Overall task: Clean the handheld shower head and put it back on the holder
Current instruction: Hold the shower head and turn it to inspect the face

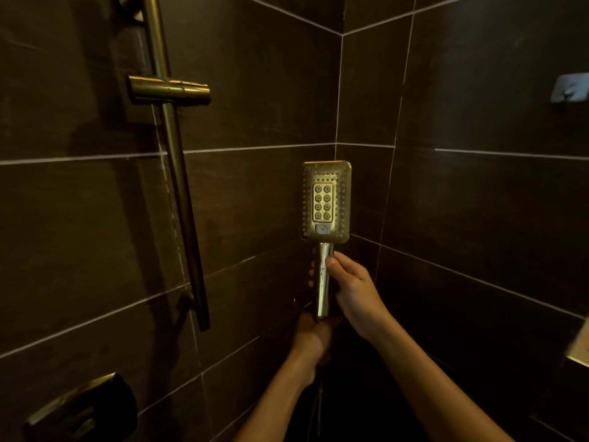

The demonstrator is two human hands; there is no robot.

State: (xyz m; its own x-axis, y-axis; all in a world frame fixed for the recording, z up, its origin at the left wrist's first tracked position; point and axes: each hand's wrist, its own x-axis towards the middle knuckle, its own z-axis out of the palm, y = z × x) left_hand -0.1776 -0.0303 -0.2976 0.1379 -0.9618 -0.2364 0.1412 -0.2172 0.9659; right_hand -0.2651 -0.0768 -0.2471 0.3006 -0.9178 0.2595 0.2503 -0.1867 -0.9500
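The gold handheld shower head (325, 201) stands upright in front of the tiled corner, its rectangular nozzle face turned toward me. My right hand (353, 290) grips its handle from the right, thumb high on the shaft. My left hand (314, 338) is closed around the bottom end of the handle, where the hose runs down, barely visible. The holder (169, 90), a gold sliding bracket, sits empty on the vertical rail (178, 186) at upper left, well away from both hands.
Dark brown tiled walls meet in a corner just behind the shower head. A mixer tap handle (83, 406) juts out at lower left. A small metal wall hook (570, 89) is on the right wall, and a pale ledge edge (580, 349) shows at far right.
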